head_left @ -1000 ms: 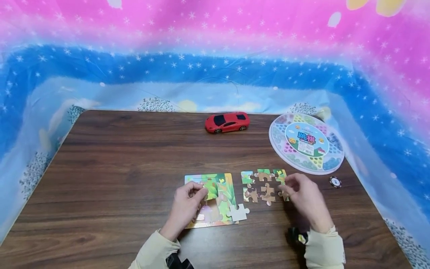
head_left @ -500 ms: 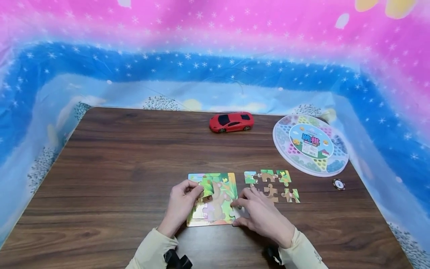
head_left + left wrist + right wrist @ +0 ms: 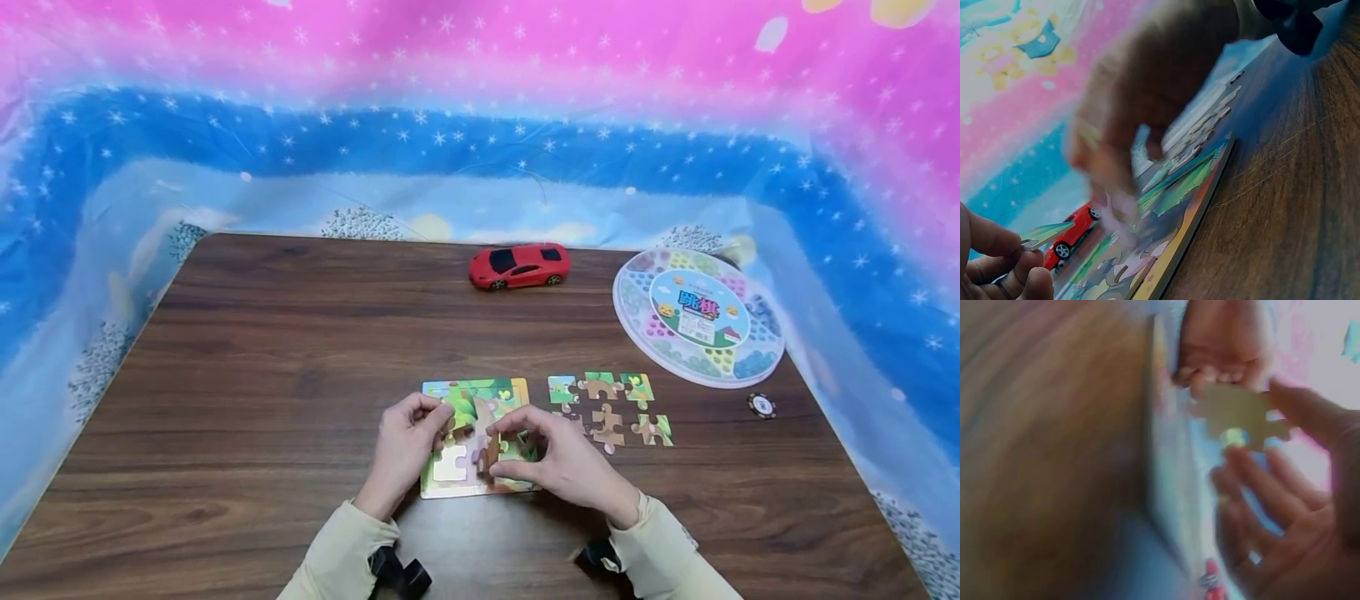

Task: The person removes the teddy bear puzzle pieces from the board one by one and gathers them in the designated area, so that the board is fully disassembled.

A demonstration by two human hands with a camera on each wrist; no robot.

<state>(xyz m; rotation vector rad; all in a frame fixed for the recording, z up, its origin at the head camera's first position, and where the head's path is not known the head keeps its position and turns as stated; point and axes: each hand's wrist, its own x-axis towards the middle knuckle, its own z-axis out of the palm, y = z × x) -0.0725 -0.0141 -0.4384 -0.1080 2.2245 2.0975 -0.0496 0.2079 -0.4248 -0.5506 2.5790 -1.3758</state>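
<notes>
My left hand (image 3: 405, 450) pinches a green jigsaw piece (image 3: 462, 410) over the left side of the puzzle board (image 3: 480, 491). In the left wrist view that piece (image 3: 1047, 232) sits between thumb and fingers, nearly edge-on. My right hand (image 3: 566, 458) holds a brown-faced jigsaw piece (image 3: 491, 456) above the middle of the board, tilted up. Its plain pale back (image 3: 1235, 412) faces the right wrist camera, blurred. A pale, jigsaw-shaped patch (image 3: 450, 462) shows at the board's lower left. Both hands cover parts of the board.
Several loose jigsaw pieces (image 3: 607, 423) lie right of the board, some partly behind my right hand. Farther off are a red toy car (image 3: 519, 267), a round Chinese checkers set (image 3: 699, 321) and a poker chip (image 3: 762, 406). Patterned cloth (image 3: 450, 142) surrounds the wooden table (image 3: 262, 375).
My right hand came left from the loose pieces, picked up the pale-backed piece at the board's right edge and lifted it over the board. My left hand still pinches the green piece.
</notes>
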